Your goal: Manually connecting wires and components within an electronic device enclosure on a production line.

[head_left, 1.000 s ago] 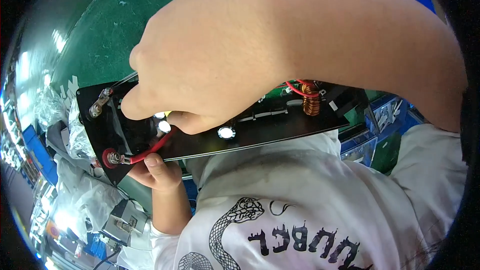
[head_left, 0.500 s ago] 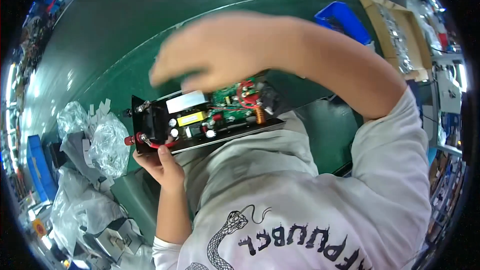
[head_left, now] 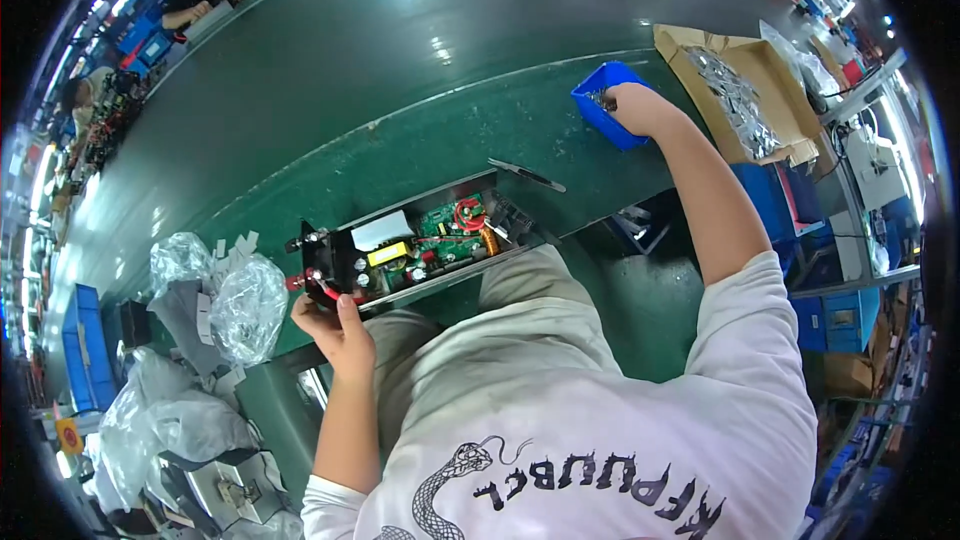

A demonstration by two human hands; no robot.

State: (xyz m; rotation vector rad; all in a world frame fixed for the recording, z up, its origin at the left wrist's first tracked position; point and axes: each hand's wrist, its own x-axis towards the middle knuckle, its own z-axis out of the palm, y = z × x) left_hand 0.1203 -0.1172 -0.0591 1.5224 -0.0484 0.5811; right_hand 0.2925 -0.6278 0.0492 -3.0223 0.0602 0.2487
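Observation:
A power inverter [head_left: 430, 246] lies open at the near edge of the green bench. Its black metal case bares a green circuit board, a yellow transformer, a silver heat sink and a coil of red wire. My left hand [head_left: 345, 340] grips the near left corner, thumb on the rim beside the red terminal. Off to the right, my right hand [head_left: 637, 108] reaches into a small blue bin [head_left: 612, 130]; its fingertips are hidden among small dark parts. Between bin and inverter lies a pair of tweezers [head_left: 527, 175].
An open cardboard box [head_left: 795, 100] of silvery metal parts stands beyond the bin. Clear plastic bags [head_left: 248, 308] and grey pieces crowd the left side, near a long blue tray [head_left: 88, 345]. Across the bench at the far left sits another person [head_left: 190, 0].
My right hand has swung from over the inverter out to the right and into the blue bin. The tweezers have come into sight. My left hand keeps its hold on the corner.

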